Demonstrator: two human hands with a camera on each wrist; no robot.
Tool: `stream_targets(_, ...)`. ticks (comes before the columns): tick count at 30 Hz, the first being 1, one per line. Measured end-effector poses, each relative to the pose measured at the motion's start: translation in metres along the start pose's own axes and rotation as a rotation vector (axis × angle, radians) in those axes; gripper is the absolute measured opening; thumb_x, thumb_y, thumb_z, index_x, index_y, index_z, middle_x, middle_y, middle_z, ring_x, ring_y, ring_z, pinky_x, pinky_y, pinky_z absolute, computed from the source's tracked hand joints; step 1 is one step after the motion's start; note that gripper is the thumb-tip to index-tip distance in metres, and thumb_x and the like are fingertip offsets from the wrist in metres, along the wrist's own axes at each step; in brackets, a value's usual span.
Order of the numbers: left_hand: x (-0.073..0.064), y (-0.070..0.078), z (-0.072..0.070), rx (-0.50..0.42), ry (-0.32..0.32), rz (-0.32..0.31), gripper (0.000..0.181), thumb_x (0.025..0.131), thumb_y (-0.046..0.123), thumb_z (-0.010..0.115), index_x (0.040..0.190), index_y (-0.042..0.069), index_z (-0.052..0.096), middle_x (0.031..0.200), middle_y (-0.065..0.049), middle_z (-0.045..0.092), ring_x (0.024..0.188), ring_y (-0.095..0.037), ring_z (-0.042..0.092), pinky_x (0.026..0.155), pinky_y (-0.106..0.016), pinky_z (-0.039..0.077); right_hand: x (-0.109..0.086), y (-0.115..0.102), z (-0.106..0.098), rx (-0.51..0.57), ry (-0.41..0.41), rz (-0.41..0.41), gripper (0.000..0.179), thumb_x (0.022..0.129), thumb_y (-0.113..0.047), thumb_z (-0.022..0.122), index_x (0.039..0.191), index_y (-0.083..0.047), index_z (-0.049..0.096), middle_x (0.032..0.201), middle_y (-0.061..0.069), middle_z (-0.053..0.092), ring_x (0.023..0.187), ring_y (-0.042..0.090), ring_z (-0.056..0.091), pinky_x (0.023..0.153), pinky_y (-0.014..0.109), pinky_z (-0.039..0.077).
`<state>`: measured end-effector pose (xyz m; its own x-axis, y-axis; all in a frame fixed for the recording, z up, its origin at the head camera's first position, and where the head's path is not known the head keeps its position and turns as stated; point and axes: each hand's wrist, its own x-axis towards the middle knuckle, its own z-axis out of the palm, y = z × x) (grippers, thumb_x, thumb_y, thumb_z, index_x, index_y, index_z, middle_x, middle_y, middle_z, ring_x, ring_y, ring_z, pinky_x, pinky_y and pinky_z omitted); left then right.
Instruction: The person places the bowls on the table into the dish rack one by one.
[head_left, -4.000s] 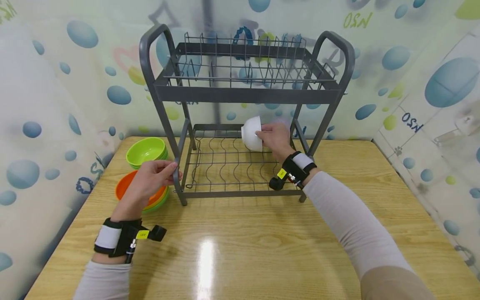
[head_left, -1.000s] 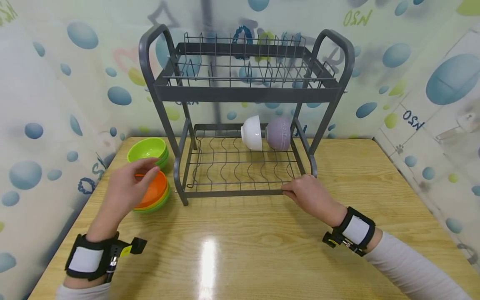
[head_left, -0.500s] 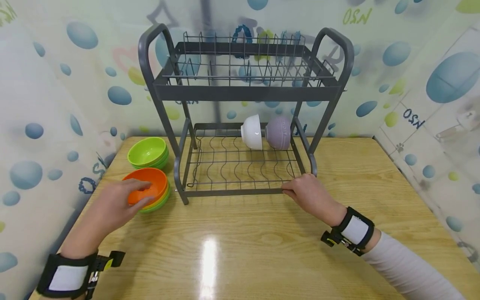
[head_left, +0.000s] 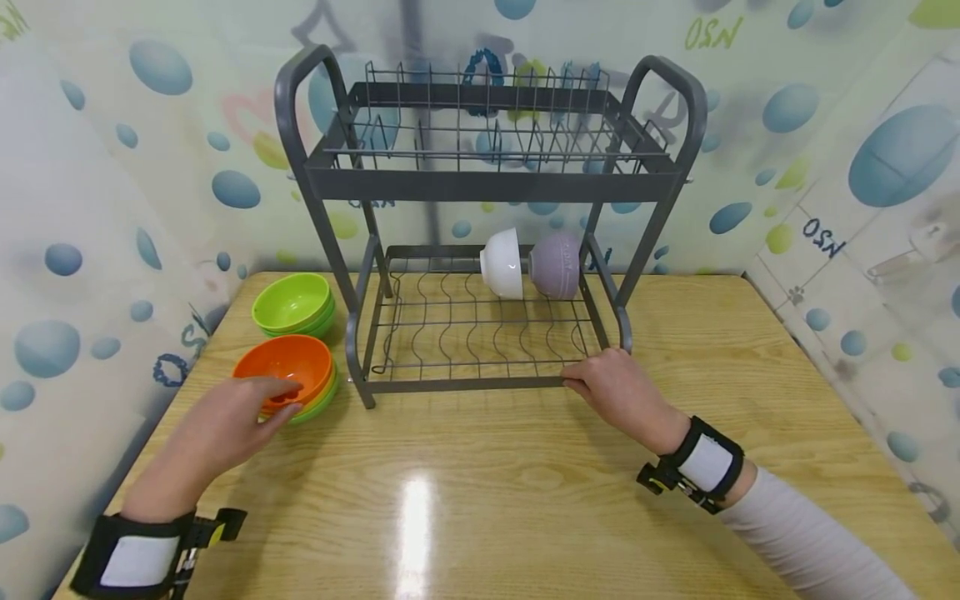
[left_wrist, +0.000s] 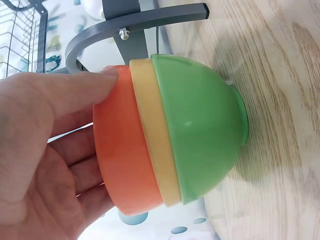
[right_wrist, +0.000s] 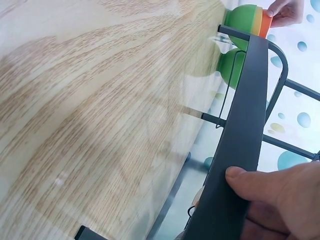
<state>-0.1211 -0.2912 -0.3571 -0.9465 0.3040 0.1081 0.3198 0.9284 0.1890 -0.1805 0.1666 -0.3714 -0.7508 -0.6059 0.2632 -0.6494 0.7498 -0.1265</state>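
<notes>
My left hand pinches the near rim of an orange bowl, thumb outside and fingers inside. In the left wrist view, that bowl is nested in a yellow bowl, which sits in a green bowl on the table. My right hand grips the lower front rail of a dark grey two-tier dish rack, near its right corner; the thumb lies on the rail's outer face. On the lower tier, a white bowl and a purple bowl stand on their sides at the back right.
Behind the orange bowl's stack, a stack of green bowls stands left of the rack. A wooden table carries everything. Patterned walls close in the back and sides.
My right hand has let go of the white bowl and moved to the front rail. The left hand has left the rack's left side and come down onto the orange bowl's rim.
</notes>
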Motion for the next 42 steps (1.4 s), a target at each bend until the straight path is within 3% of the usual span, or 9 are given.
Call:
stream_targets(14, 0.001, 0.006, -0.001, 0.050, 0.017, 0.022, 0.007, 0.077, 0.012, 0.077, 0.083, 0.012, 0.075, 0.075, 0.000, 0.069, 0.064, -0.017, 0.057, 0.067, -0.047, 0.055, -0.001, -0.001, 0.001, -0.010, 0.012, 0.004, 0.005, 0.085, -0.013, 0.070, 0.086, -0.013, 0.076, 0.074, -0.001, 0.072, 0.060, 0.006, 0.062, 0.056, 0.025, 0.051)
stream_targets(25, 0.000, 0.009, -0.002, 0.080, 0.055, 0.025, 0.011, 0.074, 0.010, 0.079, 0.083, 0.010, 0.074, 0.074, -0.004, 0.069, 0.062, -0.019, 0.054, 0.060, -0.044, 0.052, 0.000, -0.001, 0.002, -0.015, 0.026, 0.009, 0.005, 0.085, -0.014, 0.071, 0.084, -0.013, 0.075, 0.072, -0.001, 0.072, 0.059, 0.005, 0.061, 0.056, 0.025, 0.050)
stream_targets(29, -0.003, 0.011, -0.006, 0.097, 0.128, 0.059, 0.012, 0.072, 0.011, 0.080, 0.082, 0.010, 0.073, 0.071, -0.003, 0.068, 0.058, -0.018, 0.052, 0.055, -0.041, 0.050, 0.000, -0.001, 0.002, -0.013, 0.028, 0.010, 0.005, 0.085, -0.013, 0.071, 0.084, -0.013, 0.075, 0.073, -0.001, 0.072, 0.060, 0.005, 0.061, 0.056, 0.026, 0.051)
stream_targets(35, -0.013, 0.021, -0.020, 0.134, 0.303, 0.122, 0.018, 0.067, 0.011, 0.082, 0.082, 0.010, 0.072, 0.064, 0.000, 0.065, 0.049, -0.011, 0.042, 0.046, -0.027, 0.036, -0.001, -0.001, 0.002, -0.015, 0.034, 0.006, 0.005, 0.085, -0.014, 0.071, 0.085, -0.013, 0.076, 0.074, 0.000, 0.073, 0.061, 0.007, 0.063, 0.057, 0.027, 0.052)
stream_targets(42, -0.020, 0.040, -0.036, 0.130, 0.376, 0.190, 0.024, 0.063, 0.011, 0.083, 0.085, 0.012, 0.074, 0.059, 0.005, 0.061, 0.047, -0.004, 0.031, 0.043, -0.019, 0.025, 0.000, -0.001, 0.002, -0.015, 0.030, 0.002, 0.005, 0.085, -0.013, 0.071, 0.083, -0.013, 0.075, 0.071, -0.001, 0.071, 0.059, 0.004, 0.060, 0.056, 0.025, 0.050)
